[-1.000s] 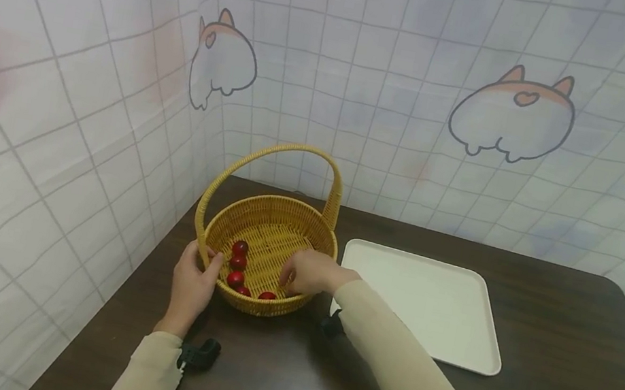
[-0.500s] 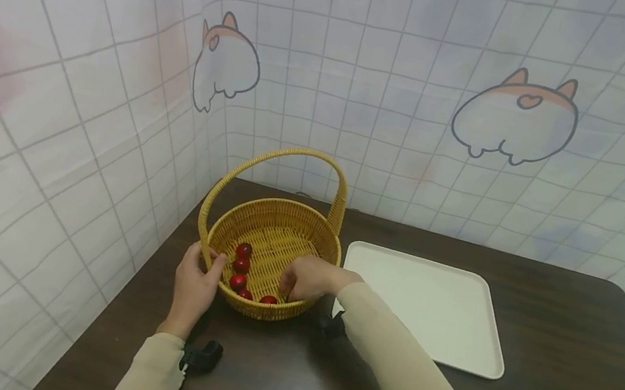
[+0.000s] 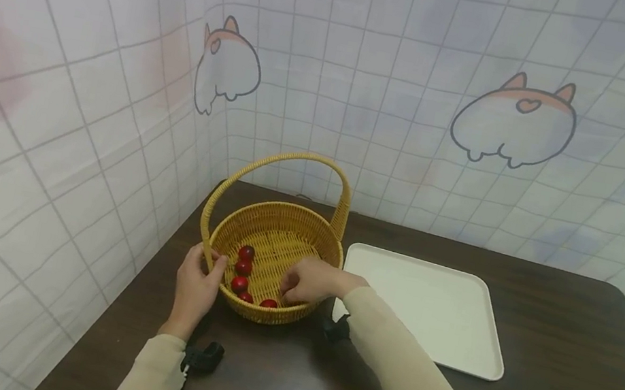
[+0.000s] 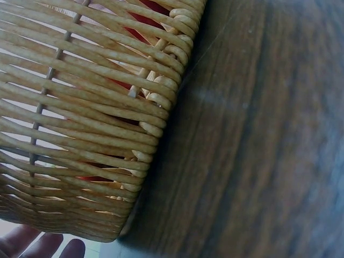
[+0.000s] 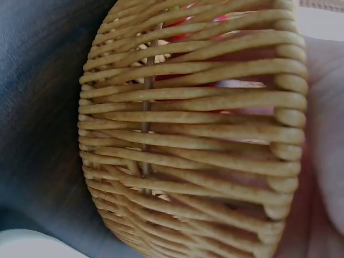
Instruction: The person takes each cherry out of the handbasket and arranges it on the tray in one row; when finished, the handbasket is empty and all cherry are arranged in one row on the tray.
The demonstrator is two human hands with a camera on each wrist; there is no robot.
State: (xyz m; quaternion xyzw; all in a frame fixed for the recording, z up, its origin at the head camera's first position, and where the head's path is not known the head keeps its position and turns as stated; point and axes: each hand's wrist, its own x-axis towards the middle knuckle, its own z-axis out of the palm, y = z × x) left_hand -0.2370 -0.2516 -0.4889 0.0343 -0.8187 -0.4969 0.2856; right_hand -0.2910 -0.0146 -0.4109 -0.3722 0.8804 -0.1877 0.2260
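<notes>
In the head view, a yellow wicker basket (image 3: 282,207) with a tall arched handle stands upright on the table. My left hand (image 3: 194,289) grips its left rim near the handle's base, thumb on the inner side. Several round red fruits, among them a dark red one (image 3: 239,285), lie inside along the left and front. My right hand (image 3: 313,281) reaches in over the right rim, fingers curled down near a red fruit (image 3: 269,303) at the front; whether it holds anything is hidden. Wicker wall fills much of the left wrist view (image 4: 80,118) and the right wrist view (image 5: 215,134).
A white rectangular tray (image 3: 424,303) lies on the dark wooden table (image 3: 562,333), just right of the basket. Behind and to the left hangs a white gridded cloth (image 3: 366,94) with cartoon animal prints. A dark device is strapped at each wrist.
The basket and its fruits have shifted slightly to the right, nearer the tray, with my left hand still on the rim. My right hand stays inside the basket, its fingers much as before.
</notes>
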